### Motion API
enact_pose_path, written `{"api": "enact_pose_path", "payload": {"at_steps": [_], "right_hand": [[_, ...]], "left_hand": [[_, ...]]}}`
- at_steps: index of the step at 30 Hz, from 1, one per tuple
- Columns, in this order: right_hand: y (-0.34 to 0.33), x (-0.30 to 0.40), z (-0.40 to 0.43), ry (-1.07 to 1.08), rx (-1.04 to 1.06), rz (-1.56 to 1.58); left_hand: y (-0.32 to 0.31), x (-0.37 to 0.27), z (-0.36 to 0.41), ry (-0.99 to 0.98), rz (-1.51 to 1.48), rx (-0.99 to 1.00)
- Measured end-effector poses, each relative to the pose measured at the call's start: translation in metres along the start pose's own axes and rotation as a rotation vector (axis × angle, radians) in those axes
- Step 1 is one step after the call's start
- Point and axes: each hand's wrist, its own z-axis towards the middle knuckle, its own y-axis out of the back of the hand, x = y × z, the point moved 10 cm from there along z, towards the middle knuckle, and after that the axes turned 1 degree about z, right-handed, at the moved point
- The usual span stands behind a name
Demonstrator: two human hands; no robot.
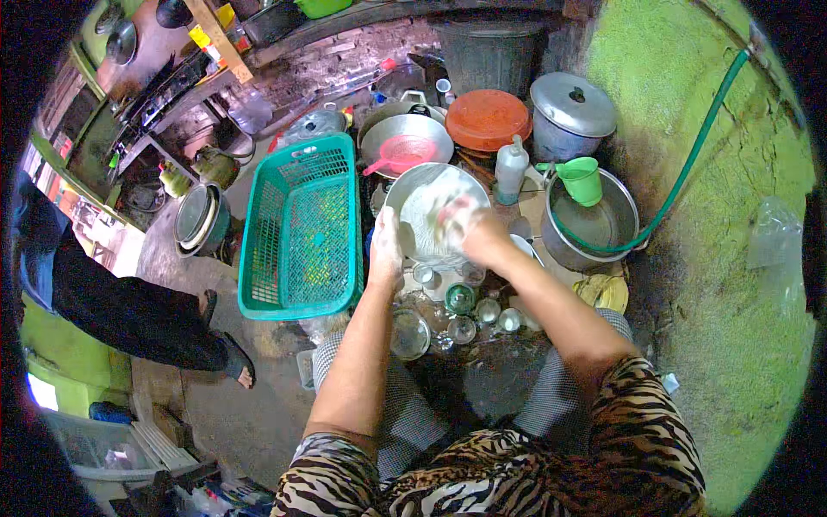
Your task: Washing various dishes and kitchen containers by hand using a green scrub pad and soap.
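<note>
A round metal basin (420, 245) with white suds inside is tilted up in front of me. My left hand (386, 242), soapy, grips its left rim. Inside the basin, my right hand (468, 226) is blurred and foamy; something pale seems pressed under its fingers, but I cannot tell what. Below the basin, several drinking glasses stand on the wet floor, among them a green glass (460, 298) and a clear glass (462, 329). A wider clear glass bowl (409, 334) lies to their left.
A teal plastic basket (298, 310) stands left. Behind are a pink strainer (407, 152), an orange lidded container (489, 119) and a bottle (512, 169). At right, a green dipper (581, 179) and hose (701, 145) meet a metal pot (585, 255). A person's leg (148, 323) is at left.
</note>
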Motion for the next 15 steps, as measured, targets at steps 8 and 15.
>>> {"api": "enact_pose_path", "payload": {"at_steps": [8, 15], "right_hand": [[-0.032, 0.055, -0.031, 0.226, 0.23, 0.339], [-0.022, 0.042, -0.011, 0.137, 0.011, 0.311]], "left_hand": [[0.017, 0.0, -0.004, 0.062, 0.222, 0.103], [-0.006, 0.007, -0.014, -0.178, 0.386, 0.258]]}}
